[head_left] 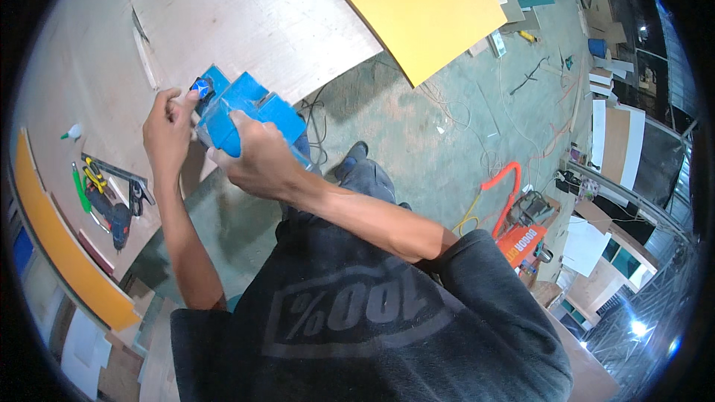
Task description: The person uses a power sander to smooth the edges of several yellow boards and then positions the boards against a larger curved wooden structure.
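A broad pale plywood counter [246, 15] fills the far left of the scene, with a yellow board [417, 7] leaning over its right edge and the green floor [417, 134] beyond. Held in the air over the near edge of that counter is a blue power tool [249, 108], a blocky handheld machine whose long axis runs from near left to far right, slightly tilted. The right hand [257, 160] is clamped around the tool's blue handle from the near side and carries its weight. The left hand [167, 130] sits just to the left of the tool, its fingers pinched together on the tool's left end, where a small dark part with a blue face shows; what exactly they pinch is too small to tell. So the tool lies between the two hands, gripped by the right one. Farther left on the counter lie a metal square [123, 175], a dark drill [112, 219] and a green pen [80, 187], well apart from both hands.
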Demonstrator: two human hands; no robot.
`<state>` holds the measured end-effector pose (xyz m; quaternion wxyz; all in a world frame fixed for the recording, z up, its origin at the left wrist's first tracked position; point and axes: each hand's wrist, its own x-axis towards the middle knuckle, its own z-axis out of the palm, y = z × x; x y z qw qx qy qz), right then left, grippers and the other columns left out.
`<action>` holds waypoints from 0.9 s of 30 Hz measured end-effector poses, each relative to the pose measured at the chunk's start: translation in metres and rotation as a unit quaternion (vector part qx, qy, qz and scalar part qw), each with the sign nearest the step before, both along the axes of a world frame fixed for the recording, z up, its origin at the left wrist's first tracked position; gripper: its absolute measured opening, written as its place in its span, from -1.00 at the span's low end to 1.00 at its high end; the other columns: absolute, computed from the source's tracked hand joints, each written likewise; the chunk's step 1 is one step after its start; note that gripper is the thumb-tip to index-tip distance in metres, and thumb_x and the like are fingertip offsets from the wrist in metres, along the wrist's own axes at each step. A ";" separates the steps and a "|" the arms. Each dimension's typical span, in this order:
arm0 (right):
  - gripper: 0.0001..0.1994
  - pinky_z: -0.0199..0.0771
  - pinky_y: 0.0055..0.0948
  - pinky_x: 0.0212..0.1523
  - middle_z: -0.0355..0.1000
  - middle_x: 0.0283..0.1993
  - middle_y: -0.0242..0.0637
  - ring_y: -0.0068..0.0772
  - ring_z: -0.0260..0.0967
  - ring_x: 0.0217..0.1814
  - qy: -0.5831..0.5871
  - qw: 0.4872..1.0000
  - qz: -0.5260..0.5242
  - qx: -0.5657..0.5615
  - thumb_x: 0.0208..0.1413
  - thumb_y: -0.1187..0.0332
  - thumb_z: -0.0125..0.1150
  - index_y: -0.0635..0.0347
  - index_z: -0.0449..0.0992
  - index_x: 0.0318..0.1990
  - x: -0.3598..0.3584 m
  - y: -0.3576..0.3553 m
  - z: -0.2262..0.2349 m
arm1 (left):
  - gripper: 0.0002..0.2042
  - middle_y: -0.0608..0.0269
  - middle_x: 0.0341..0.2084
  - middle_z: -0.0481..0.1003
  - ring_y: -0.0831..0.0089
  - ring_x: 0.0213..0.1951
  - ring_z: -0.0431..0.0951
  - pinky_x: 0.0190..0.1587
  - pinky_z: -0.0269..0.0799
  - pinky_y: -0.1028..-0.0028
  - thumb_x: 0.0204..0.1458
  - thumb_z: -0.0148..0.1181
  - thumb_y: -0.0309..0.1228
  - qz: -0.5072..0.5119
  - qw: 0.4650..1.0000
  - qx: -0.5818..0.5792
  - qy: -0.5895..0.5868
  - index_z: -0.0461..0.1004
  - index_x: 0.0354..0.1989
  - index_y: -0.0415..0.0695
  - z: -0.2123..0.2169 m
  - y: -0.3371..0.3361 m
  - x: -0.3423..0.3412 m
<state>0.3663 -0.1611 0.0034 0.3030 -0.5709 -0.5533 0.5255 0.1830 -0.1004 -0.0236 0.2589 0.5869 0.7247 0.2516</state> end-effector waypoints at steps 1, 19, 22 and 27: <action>-0.58 0.50 0.00 -0.27 0.50 -0.37 0.23 0.30 0.52 -0.31 0.007 1.000 -0.011 -0.010 0.14 0.22 0.36 0.46 0.41 -0.12 -0.007 0.005 -0.005 | -0.68 0.35 -0.62 0.39 0.54 -0.53 0.33 -0.43 0.29 0.45 0.20 0.31 -0.15 0.051 0.997 0.009 -0.054 0.56 -0.22 -0.22 -0.007 0.001 -0.006; -0.52 0.51 -0.19 0.07 0.58 -0.02 0.05 0.10 0.54 0.10 0.110 0.991 0.005 -0.078 0.21 0.21 0.27 0.35 0.37 0.15 -0.066 0.051 -0.060 | -0.83 0.24 -0.54 0.53 0.64 -0.45 0.42 -0.35 0.38 0.53 0.21 0.25 -0.42 0.045 0.986 0.070 -0.142 0.55 -0.30 -0.31 0.037 -0.007 0.037; -0.42 0.49 -0.04 0.07 0.52 0.03 0.23 0.19 0.50 0.12 0.138 0.989 0.043 0.019 0.16 0.18 0.31 0.38 0.31 0.21 -0.052 0.049 -0.049 | -0.81 0.24 -0.57 0.47 0.63 -0.48 0.38 -0.40 0.34 0.51 0.23 0.23 -0.40 0.049 0.983 0.091 -0.155 0.54 -0.33 -0.32 0.042 0.008 0.060; -0.68 0.52 -0.18 0.03 0.56 -0.02 0.09 0.07 0.54 0.03 -0.017 0.998 0.036 0.049 0.16 0.24 0.30 0.26 0.61 -0.03 0.046 0.033 -0.055 | -0.75 0.22 -0.58 0.50 0.56 -0.49 0.43 -0.38 0.36 0.48 0.28 0.13 -0.31 0.044 0.972 0.074 -0.218 0.57 -0.28 -0.28 0.020 0.093 0.124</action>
